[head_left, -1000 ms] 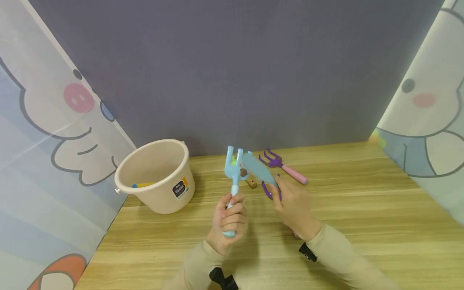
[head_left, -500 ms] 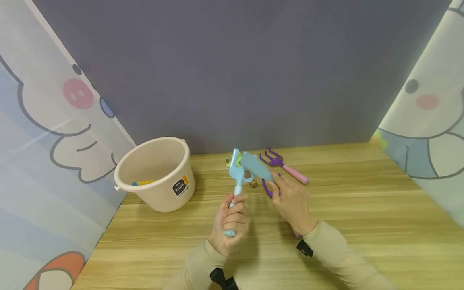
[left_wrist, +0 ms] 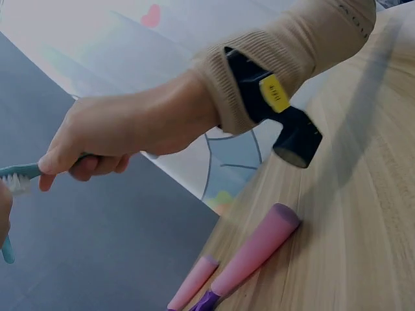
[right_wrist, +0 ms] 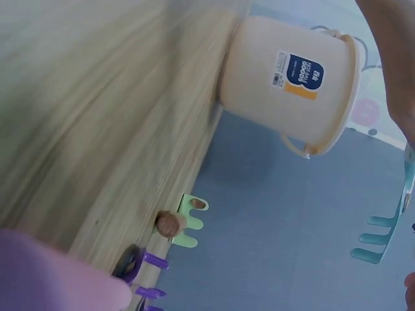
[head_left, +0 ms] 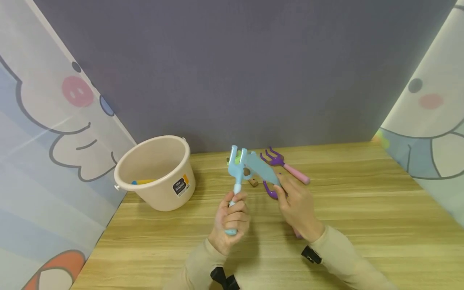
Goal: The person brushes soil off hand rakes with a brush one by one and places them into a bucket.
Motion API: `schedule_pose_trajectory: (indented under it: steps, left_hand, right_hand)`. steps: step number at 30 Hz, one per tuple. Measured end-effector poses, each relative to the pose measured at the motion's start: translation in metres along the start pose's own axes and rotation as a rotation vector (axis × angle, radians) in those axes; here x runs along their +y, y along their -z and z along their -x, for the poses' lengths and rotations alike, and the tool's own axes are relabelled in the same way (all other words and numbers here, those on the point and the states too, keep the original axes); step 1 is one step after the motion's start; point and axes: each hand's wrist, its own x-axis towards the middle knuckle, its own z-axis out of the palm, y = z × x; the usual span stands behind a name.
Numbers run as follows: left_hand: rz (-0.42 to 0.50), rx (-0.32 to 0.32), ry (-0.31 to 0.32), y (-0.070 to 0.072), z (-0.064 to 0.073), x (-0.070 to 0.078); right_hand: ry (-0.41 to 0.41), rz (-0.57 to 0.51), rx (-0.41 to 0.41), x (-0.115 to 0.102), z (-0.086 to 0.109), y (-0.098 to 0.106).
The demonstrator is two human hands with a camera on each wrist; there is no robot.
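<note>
My left hand (head_left: 232, 219) grips the pale handle of a light blue toy hand rake (head_left: 237, 171), which stands tines up above the table. The same rake (right_wrist: 379, 238) shows its curved tines in the right wrist view. My right hand (head_left: 299, 203) holds a blue brush (head_left: 262, 169) by its handle, the head slanting up to the rake's tines. White bristles (left_wrist: 21, 185) show on the brush in the left wrist view, facing the left hand. Where bristles and rake meet is hidden behind the brush in the head view.
A cream bucket (head_left: 185, 171) stands at the left with a yellow and blue item (head_left: 144, 182) inside. Behind the hands lie a purple rake with pink handle (head_left: 297, 174), another purple tool (head_left: 270, 192) partly under the right hand, and a green rake (right_wrist: 188, 223) with a wooden handle.
The light blue rake has turned about its handle and back, its tines apart in view again. The right hand and brush have shifted slightly right. Both hands keep their holds.
</note>
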Motion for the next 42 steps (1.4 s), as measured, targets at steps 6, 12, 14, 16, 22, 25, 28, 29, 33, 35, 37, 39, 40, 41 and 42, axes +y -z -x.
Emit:
schedule_pose_trajectory:
  steps: [6, 12, 14, 16, 22, 25, 28, 29, 33, 35, 37, 39, 40, 41, 42]
  left_hand:
    - [0.023, -0.018, 0.004, -0.003, -0.001, -0.001]
    - [0.037, 0.001, 0.001, -0.001, 0.0, -0.003]
    - [0.02, 0.001, 0.002, 0.0, 0.0, -0.003]
    - [-0.005, 0.008, 0.0, 0.001, 0.0, -0.003]
    - [-0.029, 0.028, -0.004, 0.001, -0.001, -0.005]
    - [-0.017, 0.033, -0.017, -0.001, -0.003, -0.006]
    - [-0.003, 0.037, -0.028, -0.002, -0.003, -0.007]
    - [0.001, 0.036, -0.031, -0.003, -0.004, -0.007]
    - [0.0, 0.007, 0.005, -0.003, -0.004, -0.006]
    - [-0.004, -0.004, 0.023, -0.002, -0.004, -0.006]
    - [-0.007, -0.006, 0.031, -0.002, -0.003, -0.005]
    - [0.001, 0.0, 0.029, -0.001, -0.002, -0.006]
    - [0.004, 0.0, 0.028, -0.001, -0.002, -0.006]
    - [0.007, 0.002, 0.028, -0.001, -0.002, -0.006]
    - [0.01, 0.003, 0.028, 0.0, -0.001, -0.006]
  right_hand:
    - [0.083, 0.073, -0.006, -0.001, 0.003, 0.002]
    - [0.003, 0.139, -0.045, 0.002, 0.002, 0.003]
    - [-0.019, 0.14, -0.055, 0.002, 0.001, 0.003]
    - [-0.031, 0.139, -0.053, 0.001, 0.0, 0.004]
    - [0.031, 0.075, 0.003, -0.005, -0.001, 0.002]
    - [0.053, 0.032, -0.001, -0.008, 0.0, 0.0]
    - [0.007, -0.011, -0.017, -0.008, 0.001, -0.002]
    - [-0.015, -0.018, -0.025, -0.008, 0.002, -0.002]
    - [-0.088, -0.039, -0.05, -0.004, 0.0, -0.002]
    - [-0.113, -0.042, -0.056, -0.002, -0.001, -0.002]
    - [-0.126, -0.041, -0.059, -0.002, -0.002, -0.001]
    - [-0.141, -0.038, -0.071, -0.002, -0.003, 0.0]
    - [-0.148, -0.039, -0.077, -0.002, -0.003, 0.001]
    - [-0.152, -0.033, -0.083, -0.002, -0.004, 0.001]
    - [-0.16, -0.032, -0.091, -0.002, -0.004, 0.001]
